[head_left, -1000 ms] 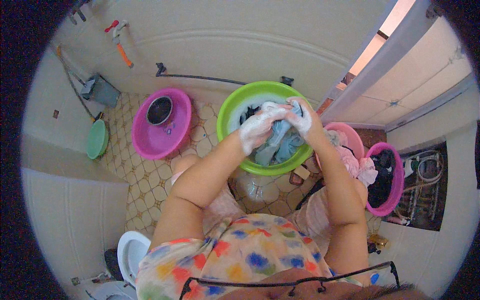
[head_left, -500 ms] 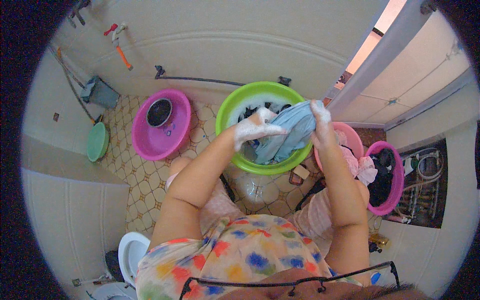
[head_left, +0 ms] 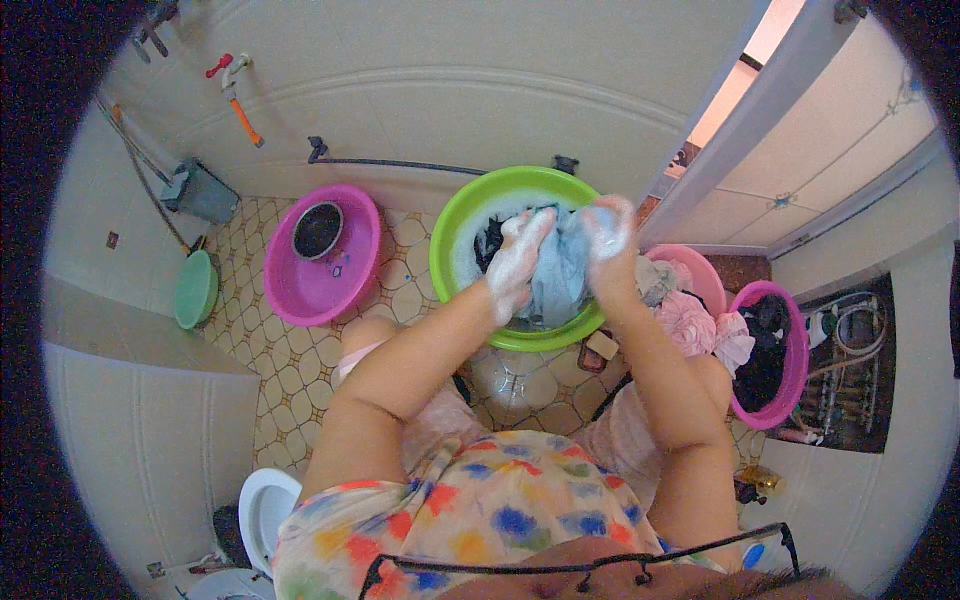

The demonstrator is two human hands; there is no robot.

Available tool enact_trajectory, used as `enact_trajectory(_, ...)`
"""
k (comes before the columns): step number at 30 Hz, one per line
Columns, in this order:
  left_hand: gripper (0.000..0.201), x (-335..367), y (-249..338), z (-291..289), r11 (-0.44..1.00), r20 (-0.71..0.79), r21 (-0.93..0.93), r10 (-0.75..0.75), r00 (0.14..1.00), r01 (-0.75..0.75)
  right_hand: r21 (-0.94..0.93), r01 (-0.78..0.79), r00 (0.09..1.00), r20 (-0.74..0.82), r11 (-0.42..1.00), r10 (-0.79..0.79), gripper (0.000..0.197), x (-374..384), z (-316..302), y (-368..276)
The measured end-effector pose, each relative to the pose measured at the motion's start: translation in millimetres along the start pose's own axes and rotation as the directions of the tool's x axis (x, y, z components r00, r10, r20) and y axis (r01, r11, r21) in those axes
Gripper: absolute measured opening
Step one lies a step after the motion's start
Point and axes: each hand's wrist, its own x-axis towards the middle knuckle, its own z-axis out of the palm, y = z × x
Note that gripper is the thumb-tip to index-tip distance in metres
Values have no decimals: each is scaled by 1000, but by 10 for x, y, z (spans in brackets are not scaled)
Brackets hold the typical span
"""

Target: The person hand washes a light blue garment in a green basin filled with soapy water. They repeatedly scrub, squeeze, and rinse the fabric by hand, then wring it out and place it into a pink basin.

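A green basin [head_left: 447, 225] holds suds, dark garments [head_left: 489, 243] and a light blue cloth [head_left: 556, 275]. Lather coats both hands. My left hand [head_left: 516, 262] is closed at the cloth's left side, fingers pointing toward the basin's far side. Over the basin's right part, my right hand [head_left: 608, 238] is closed on the cloth's upper right end; its fingers are slightly blurred. Between the hands the blue fabric hangs bunched down into the basin.
Right of the green basin are a pink basin [head_left: 705, 275] with light clothes and a magenta basin [head_left: 797, 350] with dark clothes. A soap bar [head_left: 602, 345] lies near my knees. At left stands another magenta basin [head_left: 300, 300] holding a dark bowl [head_left: 318, 231].
Both hands have come closer together, and the blue cloth is lower and more bunched between them. My left hand's fingers, spread before, have closed in. Light clothes in the pink basin show more.
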Motion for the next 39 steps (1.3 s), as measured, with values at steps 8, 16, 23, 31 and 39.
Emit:
enact_trajectory(8,37,107,-382,-201,980,395,-198,71,916,10,-307,228,967,184,924,-177,19,-65,243,-201)
enact_trajectory(16,36,334,-279,-357,952,412,-237,-80,908,191,-338,255,947,276,906,-164,20,-205,321,-153)
enact_trajectory(23,35,-33,-111,278,996,8,49,-77,997,77,-252,90,985,167,964,-48,18,18,128,-41)
enact_trajectory(31,23,-9,246,204,922,289,379,-41,956,-75,-201,316,872,448,927,-200,31,255,-255,28)
enact_trajectory(39,26,75,413,-54,587,333,760,19,943,-280,-107,-291,653,704,951,279,32,198,-498,197)
